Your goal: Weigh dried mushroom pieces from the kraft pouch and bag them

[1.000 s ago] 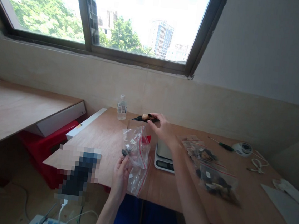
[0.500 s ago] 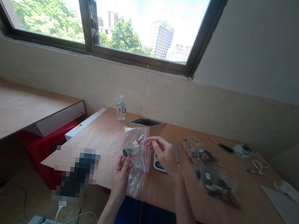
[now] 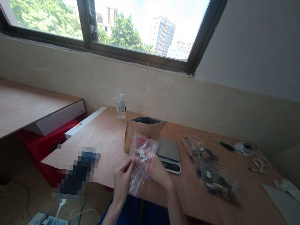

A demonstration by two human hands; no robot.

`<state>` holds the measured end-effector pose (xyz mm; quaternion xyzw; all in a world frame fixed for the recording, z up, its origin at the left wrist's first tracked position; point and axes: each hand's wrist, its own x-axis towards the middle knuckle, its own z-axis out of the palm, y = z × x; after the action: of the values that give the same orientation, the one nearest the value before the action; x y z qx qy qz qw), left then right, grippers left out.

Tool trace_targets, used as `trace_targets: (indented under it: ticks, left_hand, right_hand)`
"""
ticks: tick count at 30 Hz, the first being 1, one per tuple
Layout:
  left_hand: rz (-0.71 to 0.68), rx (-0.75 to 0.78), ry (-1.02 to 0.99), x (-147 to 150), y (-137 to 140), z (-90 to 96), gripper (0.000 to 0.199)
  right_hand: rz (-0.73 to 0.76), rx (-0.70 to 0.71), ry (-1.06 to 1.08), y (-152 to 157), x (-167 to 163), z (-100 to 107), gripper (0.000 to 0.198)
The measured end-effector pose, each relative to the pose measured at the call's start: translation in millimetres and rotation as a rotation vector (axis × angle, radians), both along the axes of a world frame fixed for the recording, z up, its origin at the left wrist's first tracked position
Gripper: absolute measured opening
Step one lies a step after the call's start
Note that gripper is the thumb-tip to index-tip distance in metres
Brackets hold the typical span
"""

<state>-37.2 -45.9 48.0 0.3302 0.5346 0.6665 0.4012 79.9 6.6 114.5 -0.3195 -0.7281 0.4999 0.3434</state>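
Observation:
A clear zip-lock bag (image 3: 145, 147) with a red seal line and a small white label is held up above the table's front edge. My left hand (image 3: 123, 178) pinches its lower left side between thumb and fingers. From the right, my right hand (image 3: 158, 171) reaches in at the bag's seal side. Its fingers show only blurred through the plastic and look drawn together near my left fingertips; what they hold is hidden. Another clear bag (image 3: 136, 184) hangs below. Just behind stands an upright brown paper pouch (image 3: 144, 129) with its top open. A kitchen scale (image 3: 169, 151) lies right of it.
Several zip-lock bags with dark items (image 3: 217, 183) lie on the right of the table. Beyond them are a screwdriver (image 3: 226, 146), a white dome camera (image 3: 244, 148) and a white cable (image 3: 259, 165). A water bottle (image 3: 121, 106) stands at the back left.
My right hand has moved left and down, from beside the bag's seal to within or behind the plastic. The bag has shifted slightly right; the scale and pouch show more.

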Motion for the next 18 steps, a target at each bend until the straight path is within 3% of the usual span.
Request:
trace_targets:
  ticks: [5, 8, 13, 18]
  left_hand:
    - [0.023, -0.007, -0.054, 1, 1, -0.8, 0.033]
    - [0.081, -0.03, -0.144, -2, 1, 2.8, 0.033]
    - [0.249, -0.001, -0.23, -15, 2, 5.4, 0.034]
    - [0.292, 0.007, -0.238, -26, 3, -2.6, 0.038]
  right_hand:
    - [-0.092, -0.058, 0.054, -1, -5, -12, 0.036]
    - [-0.111, -0.105, 0.106, 1, 0, -9, 0.033]
    - [-0.158, -0.021, 0.16, 14, 16, 26, 0.026]
    - [-0.318, 0.264, 0.25, 51, 9, 70, 0.026]
